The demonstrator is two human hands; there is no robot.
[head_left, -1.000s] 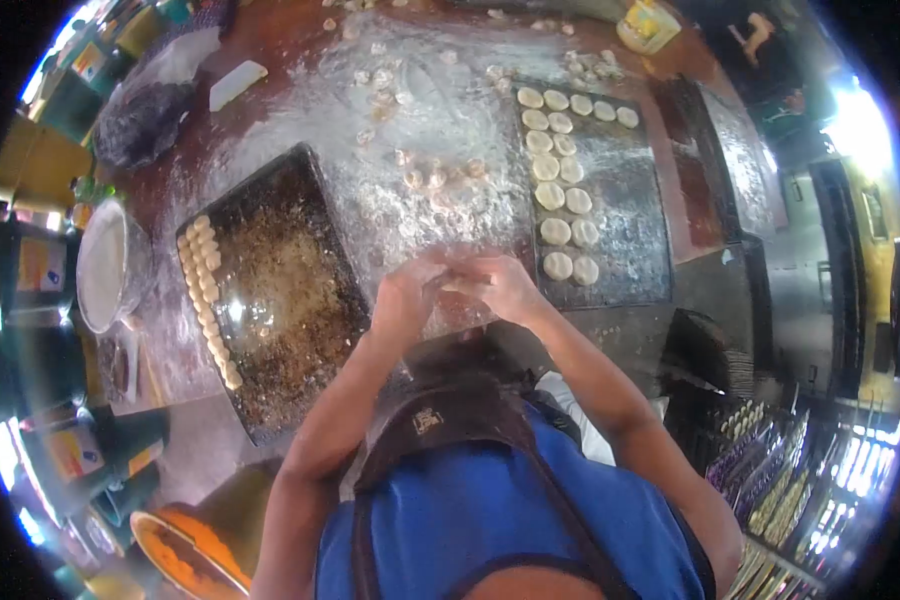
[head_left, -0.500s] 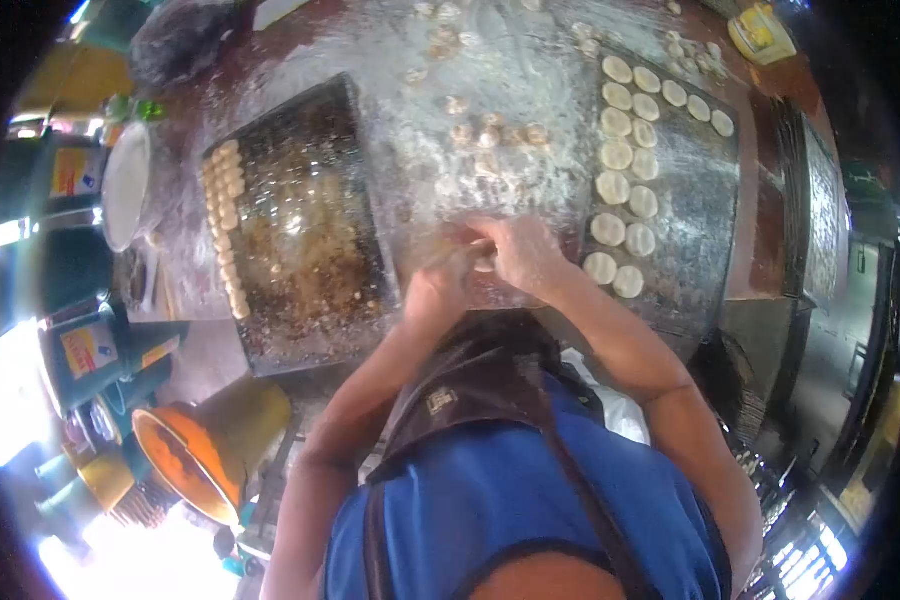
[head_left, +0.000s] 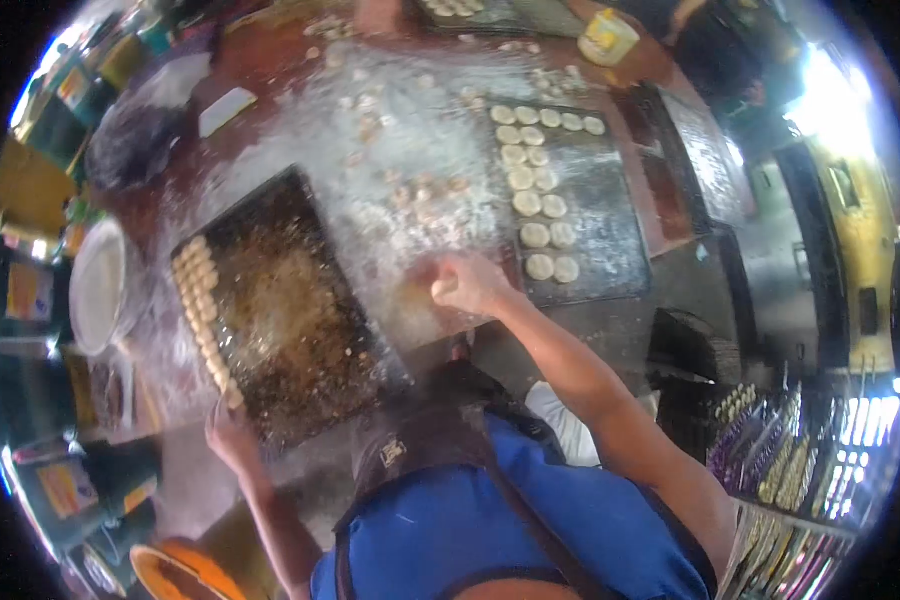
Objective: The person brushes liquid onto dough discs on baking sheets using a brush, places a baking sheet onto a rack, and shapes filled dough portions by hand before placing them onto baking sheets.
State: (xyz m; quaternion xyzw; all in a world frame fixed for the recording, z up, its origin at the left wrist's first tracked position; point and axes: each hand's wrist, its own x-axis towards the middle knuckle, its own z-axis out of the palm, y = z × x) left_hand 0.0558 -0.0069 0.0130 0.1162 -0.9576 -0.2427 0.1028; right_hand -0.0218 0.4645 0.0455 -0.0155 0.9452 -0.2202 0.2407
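My left hand (head_left: 232, 437) is at the near left corner of a dark, greasy baking tray (head_left: 290, 310). Its fingertips are closed on a small dough piece (head_left: 233, 397) at the end of a row of dough pieces (head_left: 198, 290) along the tray's left edge. Over the near edge of the floured table (head_left: 320, 130), my right hand (head_left: 473, 287) is curled shut; whatever its fingers hold is hidden. Small dough lumps (head_left: 425, 190) lie scattered in the flour beyond it. To the right, a second tray (head_left: 605, 215) carries flat dough rounds (head_left: 532, 206) in rows.
A white basin (head_left: 100, 285) stands at the left, with an orange-rimmed bucket (head_left: 175, 572) below it. At the back are a yellow-and-white tub (head_left: 608, 38) and a white scraper-like piece (head_left: 226, 112). More trays (head_left: 705, 160) stand at the right; a loaded rack (head_left: 780, 450) is lower right.
My hands were together at the table's near edge. The left has moved out to the left tray's near corner, while the right stays by the edge. The view has turned and shifted.
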